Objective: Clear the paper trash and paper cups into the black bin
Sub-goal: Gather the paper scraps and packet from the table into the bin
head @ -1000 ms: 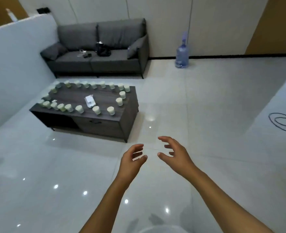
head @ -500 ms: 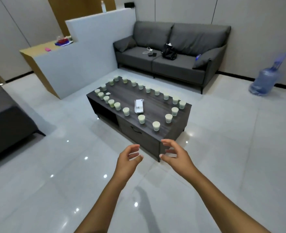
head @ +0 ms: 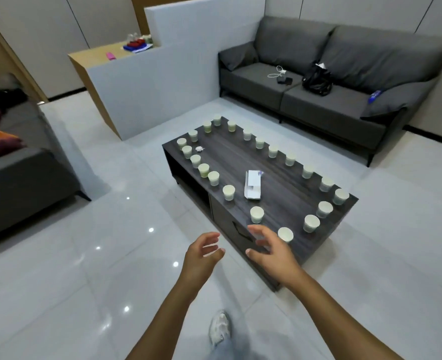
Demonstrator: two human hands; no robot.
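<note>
Probably light, thin-walled, easy to crush, so take cups (head: 285,234) low round the body w/ soft squeeze; ringed along worktop (head: 279,162) edge, paper (head: 252,187) mid-top, bin not seen; left grip (head: 201,255) & right grip (head: 272,252) loosely spread, holding nothing.

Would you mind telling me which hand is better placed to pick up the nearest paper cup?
The right hand, probably: it hangs open beside the nearest paper cup, while the left hand is over the floor.
</note>
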